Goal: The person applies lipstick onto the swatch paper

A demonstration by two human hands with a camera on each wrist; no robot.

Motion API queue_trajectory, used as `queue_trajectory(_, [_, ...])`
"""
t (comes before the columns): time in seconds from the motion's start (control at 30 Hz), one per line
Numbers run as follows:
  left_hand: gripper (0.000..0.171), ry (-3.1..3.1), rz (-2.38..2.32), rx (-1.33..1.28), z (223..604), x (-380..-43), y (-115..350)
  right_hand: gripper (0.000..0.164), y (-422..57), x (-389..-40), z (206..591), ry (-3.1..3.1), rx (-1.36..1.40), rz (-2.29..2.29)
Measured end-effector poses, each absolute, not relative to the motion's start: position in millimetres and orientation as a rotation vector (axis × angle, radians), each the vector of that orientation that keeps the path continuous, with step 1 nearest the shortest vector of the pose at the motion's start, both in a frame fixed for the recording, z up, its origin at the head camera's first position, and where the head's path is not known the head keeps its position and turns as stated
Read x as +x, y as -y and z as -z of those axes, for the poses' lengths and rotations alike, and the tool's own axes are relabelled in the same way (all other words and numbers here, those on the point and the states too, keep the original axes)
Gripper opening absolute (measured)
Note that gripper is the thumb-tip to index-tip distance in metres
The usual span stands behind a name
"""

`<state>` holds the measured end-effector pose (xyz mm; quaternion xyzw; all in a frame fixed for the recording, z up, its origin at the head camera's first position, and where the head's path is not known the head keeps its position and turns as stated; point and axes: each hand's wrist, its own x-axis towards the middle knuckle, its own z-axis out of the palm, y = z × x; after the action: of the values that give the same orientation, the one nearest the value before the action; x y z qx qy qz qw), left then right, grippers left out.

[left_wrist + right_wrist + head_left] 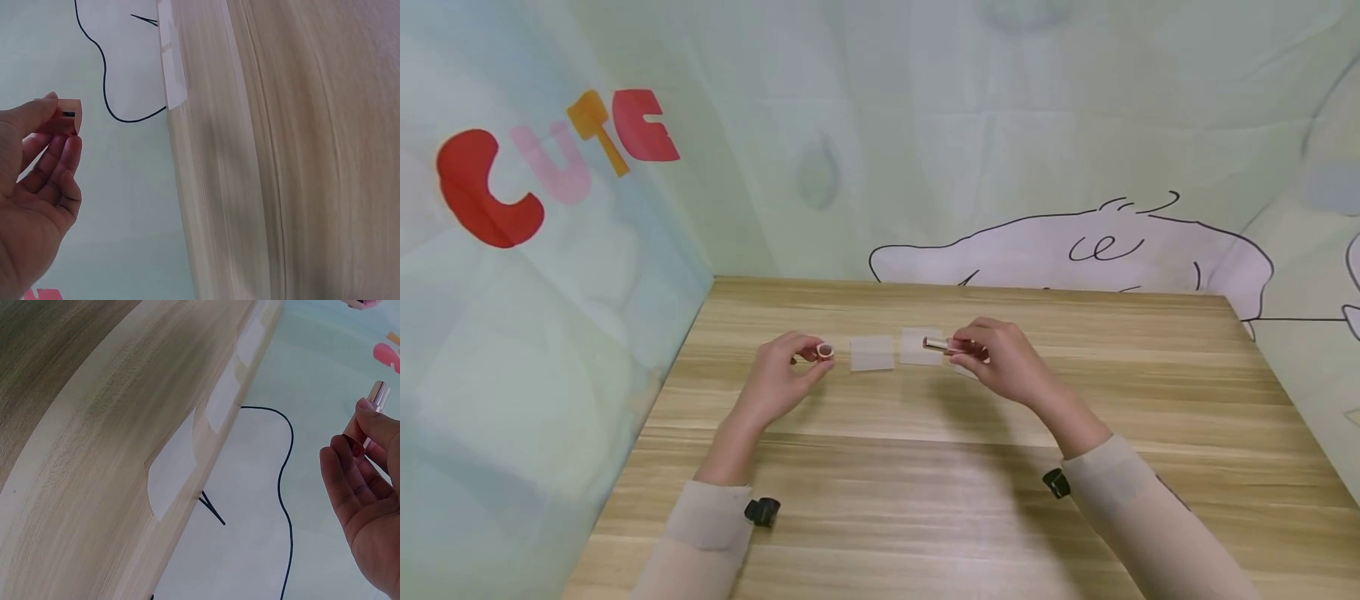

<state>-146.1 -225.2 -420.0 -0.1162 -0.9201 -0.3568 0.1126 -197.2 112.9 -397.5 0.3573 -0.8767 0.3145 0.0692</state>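
Note:
My left hand (777,377) pinches a short rose-gold lipstick cap (825,352) between thumb and fingers, its hollow round end showing in the head view. The left wrist view shows the cap (70,119) side-on, with a small dark mark. Across from it, my right hand (1011,362) grips a slim, shiny lipstick tube (936,343), its silvery end pointing left. In the right wrist view the tube (379,394) sticks out past the thumb, and a reddish end shows by the fingers. Cap and tube are apart, both held above the table.
Below the hands, a white paper square (872,353) and a second square (917,357) lie side by side on the wooden table (880,483). A third square (966,371) is partly covered by the right hand. A printed cloth wall (820,192) stands behind the table.

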Motion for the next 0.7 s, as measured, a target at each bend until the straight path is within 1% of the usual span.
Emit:
queue_trajectory(0.4, [0.017, 2.685, 1.104, -0.266, 432, -144, 247, 0.011, -111, -197, 398, 2.652, 1.075, -0.964])
queue_trajectory(0.7, [0.018, 2.665, 1.072, -0.218, 439, -139, 268, 0.011, -110, -197, 400, 2.645, 1.075, -0.973])
